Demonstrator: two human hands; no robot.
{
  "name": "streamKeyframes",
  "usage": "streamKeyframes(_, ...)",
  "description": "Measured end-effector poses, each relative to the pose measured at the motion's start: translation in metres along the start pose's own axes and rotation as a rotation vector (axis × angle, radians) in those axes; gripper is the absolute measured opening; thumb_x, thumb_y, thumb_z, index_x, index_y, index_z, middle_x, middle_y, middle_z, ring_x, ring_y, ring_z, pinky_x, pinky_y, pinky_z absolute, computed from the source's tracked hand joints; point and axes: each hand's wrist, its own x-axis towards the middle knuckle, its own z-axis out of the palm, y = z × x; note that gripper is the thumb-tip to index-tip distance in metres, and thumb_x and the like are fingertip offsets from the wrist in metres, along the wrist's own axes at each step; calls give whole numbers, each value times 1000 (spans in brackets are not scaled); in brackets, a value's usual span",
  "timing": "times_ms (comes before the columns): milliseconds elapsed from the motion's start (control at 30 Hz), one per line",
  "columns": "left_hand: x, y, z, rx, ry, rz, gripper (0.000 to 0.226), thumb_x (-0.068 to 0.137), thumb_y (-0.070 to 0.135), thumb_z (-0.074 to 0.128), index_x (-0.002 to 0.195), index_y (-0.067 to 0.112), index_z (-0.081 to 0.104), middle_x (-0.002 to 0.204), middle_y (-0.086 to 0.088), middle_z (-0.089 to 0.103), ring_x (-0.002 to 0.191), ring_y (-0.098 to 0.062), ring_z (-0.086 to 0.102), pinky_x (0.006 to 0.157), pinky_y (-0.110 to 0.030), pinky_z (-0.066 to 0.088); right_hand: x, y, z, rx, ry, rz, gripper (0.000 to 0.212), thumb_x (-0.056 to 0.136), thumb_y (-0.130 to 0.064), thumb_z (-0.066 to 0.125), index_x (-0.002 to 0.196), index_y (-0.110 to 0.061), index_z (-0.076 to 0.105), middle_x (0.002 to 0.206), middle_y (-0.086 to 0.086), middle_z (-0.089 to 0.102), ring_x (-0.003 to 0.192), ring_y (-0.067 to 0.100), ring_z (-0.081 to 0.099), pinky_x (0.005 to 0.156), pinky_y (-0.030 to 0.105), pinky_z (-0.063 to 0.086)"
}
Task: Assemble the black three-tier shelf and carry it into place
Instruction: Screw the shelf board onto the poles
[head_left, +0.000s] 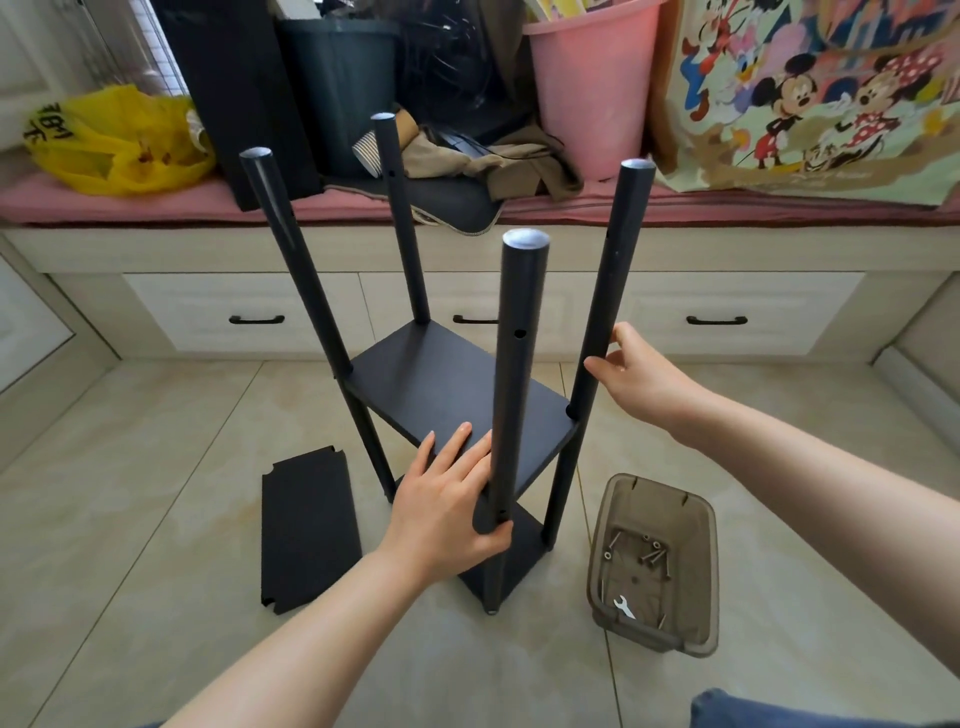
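Observation:
The black shelf frame (457, 395) stands on the tiled floor with four upright poles, a middle board and a lower board fitted. My left hand (447, 504) lies flat on the middle board's near edge, its thumb hooked round the nearest pole (514, 364). My right hand (639, 374) touches the right pole (608, 291) with thumb and fingertips round it. A third black board (306, 525) lies flat on the floor to the left of the frame.
A brownish clear plastic bin (691, 566) with several screws and a small wrench (623, 607) sits right of the frame. Behind is a window bench with drawers (249, 317), holding a yellow bag (119, 140), black boxes, clothes and a pink bucket (587, 88).

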Motion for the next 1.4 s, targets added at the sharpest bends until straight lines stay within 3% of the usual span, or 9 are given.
streamKeyframes(333, -11, -44, -18, -284, -93, -191, 85, 82, 34, 69, 158, 30, 30, 164, 18, 25, 147, 14, -3, 126, -32, 15, -23, 4, 13, -122, 18, -159, 49, 99, -36, 58, 141, -36, 33, 83, -25, 51, 88, 17, 51, 78, 32, 37)
streamKeyframes(567, -20, -63, -20, -433, -75, -386, 89, 89, 24, 76, 154, 52, 21, 148, 32, 34, 131, 13, 31, 108, -20, 34, -31, -1, 17, -113, -29, -217, 49, 97, -40, 59, 139, -41, 35, 84, -25, 57, 91, 16, 55, 75, 29, 39)
streamKeyframes(733, -20, -57, -17, -553, 209, -735, 43, 87, 19, 80, 120, 33, 57, 111, 17, 64, 97, -6, 63, 85, -29, 53, -36, -12, 28, -64, -101, -251, 36, 97, -37, 61, 128, -38, 43, 90, -21, 60, 88, 10, 63, 70, 27, 46)
streamKeyframes(867, -16, -39, -9, -734, 441, -1182, 36, 85, 21, 82, 103, 14, 51, 90, 0, 63, 84, -20, 67, 77, -37, 58, -40, -23, 41, -46, -127, -267, 37, 97, -35, 61, 129, -36, 43, 89, -17, 61, 83, 10, 64, 61, 18, 45)
streamKeyframes(967, -14, -25, -2, -1151, 442, -1521, 23, 93, 12, 72, 104, 4, 53, 94, -12, 66, 74, -26, 73, 69, -37, 59, -42, -26, 44, -39, -145, -261, 38, 98, -33, 60, 132, -35, 44, 88, -15, 62, 79, 8, 63, 59, 16, 42)
streamKeyframes(1033, -12, -9, 1, -1380, 286, -1508, 8, 97, 3, 60, 104, 1, 59, 97, -11, 71, 79, -25, 75, 71, -33, 58, -43, -27, 45, -40, -152, -262, 37, 98, -32, 59, 133, -34, 46, 86, -16, 61, 77, 6, 62, 58, 16, 42)
streamKeyframes(1167, 8, 30, 4, -1644, 110, -1248, 21, 98, 7, 54, 112, 6, 69, 114, -7, 75, 112, -20, 65, 107, -38, 41, -44, -27, 44, -31, -165, -261, 37, 99, -32, 58, 134, -35, 46, 88, -16, 64, 79, 7, 63, 60, 17, 44)
streamKeyframes(1300, 22, 44, 8, -1728, 123, -1154, 23, 98, 29, 63, 115, 15, 70, 104, 2, 78, 106, -12, 66, 92, -27, 47, -44, -26, 45, 31, -206, -225, 37, 99, -34, 57, 133, -41, 44, 92, -10, 69, 84, 14, 70, 61, 25, 56)
streamKeyframes(1400, 26, 43, 11, -1648, 82, -1118, 34, 100, 38, 59, 126, 17, 63, 115, 4, 72, 104, -7, 62, 100, -31, 41, -42, -24, 46, 30, -223, -204, 41, 100, -35, 55, 138, -42, 39, 95, -8, 70, 88, 13, 69, 66, 26, 58)
